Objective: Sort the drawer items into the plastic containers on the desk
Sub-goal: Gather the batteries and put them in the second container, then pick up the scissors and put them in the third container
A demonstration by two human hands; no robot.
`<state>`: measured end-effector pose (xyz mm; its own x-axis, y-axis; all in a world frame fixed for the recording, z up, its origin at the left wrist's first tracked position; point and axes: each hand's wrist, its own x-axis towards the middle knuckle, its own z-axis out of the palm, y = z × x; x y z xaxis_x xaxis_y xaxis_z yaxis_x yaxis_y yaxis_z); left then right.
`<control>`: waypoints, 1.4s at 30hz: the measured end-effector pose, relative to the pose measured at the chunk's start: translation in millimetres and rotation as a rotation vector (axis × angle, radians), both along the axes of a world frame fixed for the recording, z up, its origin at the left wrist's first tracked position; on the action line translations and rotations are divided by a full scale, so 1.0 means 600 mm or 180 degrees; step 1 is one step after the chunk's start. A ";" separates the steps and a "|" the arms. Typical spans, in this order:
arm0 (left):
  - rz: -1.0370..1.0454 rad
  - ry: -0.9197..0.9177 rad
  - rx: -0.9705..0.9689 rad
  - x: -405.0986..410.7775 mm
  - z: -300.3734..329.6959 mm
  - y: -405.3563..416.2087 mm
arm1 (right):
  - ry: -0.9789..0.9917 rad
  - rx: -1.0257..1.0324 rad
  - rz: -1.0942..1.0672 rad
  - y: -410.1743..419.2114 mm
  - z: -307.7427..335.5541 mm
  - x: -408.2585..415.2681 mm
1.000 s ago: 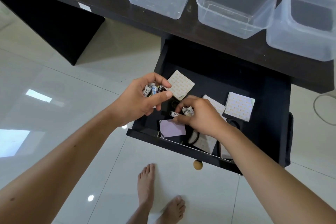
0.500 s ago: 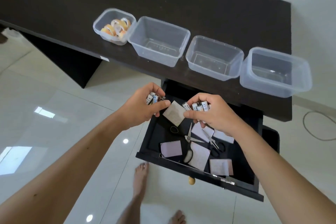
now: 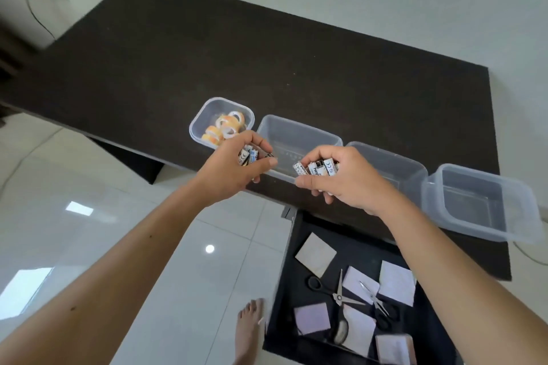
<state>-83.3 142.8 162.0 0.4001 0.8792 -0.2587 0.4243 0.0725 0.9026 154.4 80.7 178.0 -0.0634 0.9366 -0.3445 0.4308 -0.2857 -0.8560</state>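
Head view: left hand point(image 3: 228, 170) and right hand point(image 3: 341, 179) each clutch a fistful of batteries point(image 3: 315, 168) at the second container point(image 3: 299, 135) on the tabletop point(image 3: 267, 62). Best release low, inside its walls. Half a second ago both hovered over the drawer point(image 3: 421, 323).

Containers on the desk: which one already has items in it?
The leftmost container, the smallest, holds orange-and-white tape rolls; the other three look empty.
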 end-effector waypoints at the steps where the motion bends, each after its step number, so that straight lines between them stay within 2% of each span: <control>1: 0.0018 0.0048 0.0034 -0.002 0.002 0.017 | -0.0023 0.0031 -0.0019 0.019 0.001 -0.004; 7: 0.0089 0.0056 0.0252 0.009 0.005 0.085 | -0.0184 0.0130 -0.0229 0.098 -0.013 -0.016; 11: 0.0042 -0.0073 0.0319 0.045 -0.006 0.091 | -0.0419 0.0125 -0.0403 0.113 -0.051 -0.011; 14: -0.0057 0.0040 0.0422 0.061 -0.026 0.087 | -0.0593 0.0277 -0.0506 0.110 -0.064 -0.010; 24: -0.0114 0.0095 0.0612 0.077 -0.051 0.075 | -0.0410 0.0433 -0.0678 0.099 -0.063 0.000; 27: -0.0097 0.0073 0.0751 0.078 -0.053 0.073 | -0.0200 0.0558 -0.0741 0.087 -0.049 0.005; 37: 0.0008 -0.0064 0.0868 0.092 -0.035 0.031 | -0.0100 0.1174 -0.0891 -0.014 -0.021 0.056; 42: -0.0093 -0.0126 0.1266 0.097 -0.013 -0.037 | 0.0021 0.1288 -0.1006 -0.114 -0.025 0.097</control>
